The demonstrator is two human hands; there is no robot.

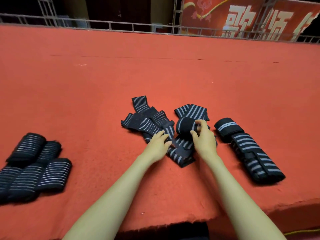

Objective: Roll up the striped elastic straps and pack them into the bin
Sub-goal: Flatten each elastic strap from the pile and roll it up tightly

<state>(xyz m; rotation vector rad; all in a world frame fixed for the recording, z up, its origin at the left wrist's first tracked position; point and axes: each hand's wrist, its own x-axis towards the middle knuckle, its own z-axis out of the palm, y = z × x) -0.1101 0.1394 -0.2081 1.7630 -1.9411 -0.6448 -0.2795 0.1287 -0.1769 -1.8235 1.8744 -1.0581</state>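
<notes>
Fingers and thumb of the right hand were curled over a half-rolled strap, gripping the dark roll from its near right side. The unrolled tail of that strap, black with broad grey stripes, ran toward the camera between the two wrists. The left hand lay with fingers nearly straight and slightly spread, its tips resting where that tail met a pile of loose straps. These had finer stripes and were heaped just left of the roll.

Well to the left lay a cluster of rolled straps, touching one another. To the right lay two broad-striped bundles end to end, the farther one smaller.

All rested on a red felt cloth covering a wide platform, whose frayed near edge dropped away at the lower right, where a yellow cable showed.

Beyond the far edge ran a metal truss rail. Behind it hung a red banner with large white Chinese characters — the first two apparently "歌颂", the third cut off.
</notes>
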